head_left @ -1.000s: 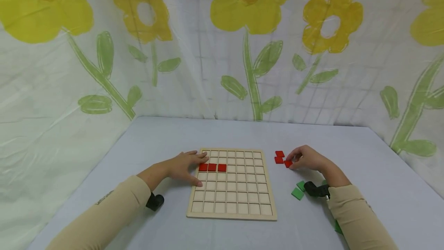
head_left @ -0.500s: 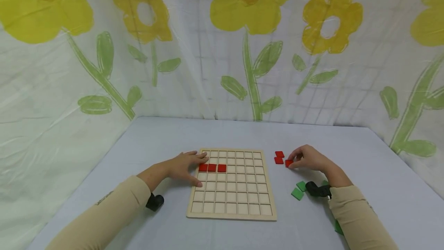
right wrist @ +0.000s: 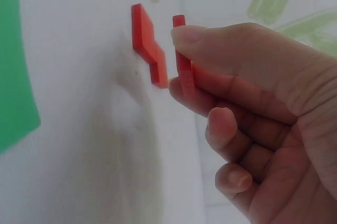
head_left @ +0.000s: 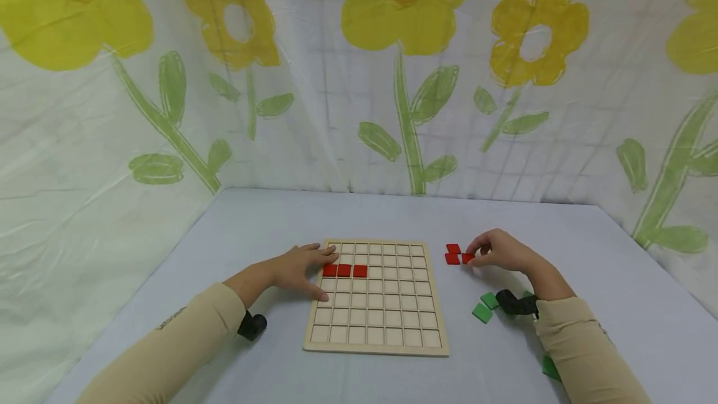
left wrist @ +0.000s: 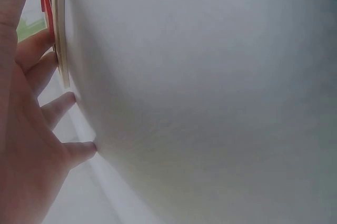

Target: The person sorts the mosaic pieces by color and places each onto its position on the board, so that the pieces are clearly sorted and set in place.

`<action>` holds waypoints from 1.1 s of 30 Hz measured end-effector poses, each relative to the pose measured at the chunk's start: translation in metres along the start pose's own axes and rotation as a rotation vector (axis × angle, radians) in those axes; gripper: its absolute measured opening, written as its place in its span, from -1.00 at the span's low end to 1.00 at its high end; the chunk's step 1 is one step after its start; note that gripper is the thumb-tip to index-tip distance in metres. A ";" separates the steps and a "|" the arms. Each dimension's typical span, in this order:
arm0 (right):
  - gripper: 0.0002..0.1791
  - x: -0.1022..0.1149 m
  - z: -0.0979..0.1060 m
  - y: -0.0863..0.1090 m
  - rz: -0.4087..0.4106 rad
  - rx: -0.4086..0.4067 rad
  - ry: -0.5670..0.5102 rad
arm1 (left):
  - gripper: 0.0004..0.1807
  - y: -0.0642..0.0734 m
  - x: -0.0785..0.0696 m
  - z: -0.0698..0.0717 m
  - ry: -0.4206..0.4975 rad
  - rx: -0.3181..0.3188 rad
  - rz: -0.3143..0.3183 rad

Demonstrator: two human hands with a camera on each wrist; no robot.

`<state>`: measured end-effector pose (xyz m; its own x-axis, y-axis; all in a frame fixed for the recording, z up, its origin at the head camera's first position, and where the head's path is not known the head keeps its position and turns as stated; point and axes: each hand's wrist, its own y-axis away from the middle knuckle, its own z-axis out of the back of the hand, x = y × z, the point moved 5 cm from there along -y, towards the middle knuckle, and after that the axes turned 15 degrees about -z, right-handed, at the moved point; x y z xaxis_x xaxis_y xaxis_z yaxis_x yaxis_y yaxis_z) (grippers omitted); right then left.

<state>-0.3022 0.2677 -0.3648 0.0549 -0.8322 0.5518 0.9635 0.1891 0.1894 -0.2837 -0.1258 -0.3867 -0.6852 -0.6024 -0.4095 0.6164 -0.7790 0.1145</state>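
Observation:
My right hand [head_left: 502,251] pinches a red square tile [head_left: 467,259] between thumb and fingers. In the right wrist view this tile [right wrist: 185,68] is held on its edge, apart from the table, with the other fingers curled below it. Two more red tiles [head_left: 452,259] lie just left of it, touching or nearly so. My left hand [head_left: 294,270] rests with spread fingers on the left edge of a wooden grid board [head_left: 381,349]. Three red tiles [head_left: 344,270] sit side by side in one row at the board's left. The left wrist view catches the board's edge [left wrist: 62,34] beside the fingers.
Several green tiles [head_left: 482,313] lie right of the board, some partly hidden under my right wrist and sleeve. Another green tile [head_left: 552,366] is nearer me. A white curtain with painted flowers [head_left: 412,111] hangs behind the white table [head_left: 269,211].
My right hand, fingers on the red tile, has risen slightly and moved a little right. The tile has come up with it. My left hand has stayed put on the board.

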 end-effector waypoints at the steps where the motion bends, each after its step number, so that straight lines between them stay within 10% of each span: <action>1: -0.76 0.001 0.000 0.000 0.000 -0.002 -0.001 | -0.06 0.000 0.000 0.000 0.000 0.000 0.000; 33: -0.75 0.039 -0.010 -0.005 0.077 -0.060 -0.036 | -0.04 -0.001 0.000 0.002 -0.002 -0.004 0.003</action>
<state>-0.3020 0.2298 -0.3523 0.1210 -0.7969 0.5919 0.9708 0.2194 0.0968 -0.2851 -0.1253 -0.3856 -0.6842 -0.6052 -0.4069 0.6201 -0.7765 0.1122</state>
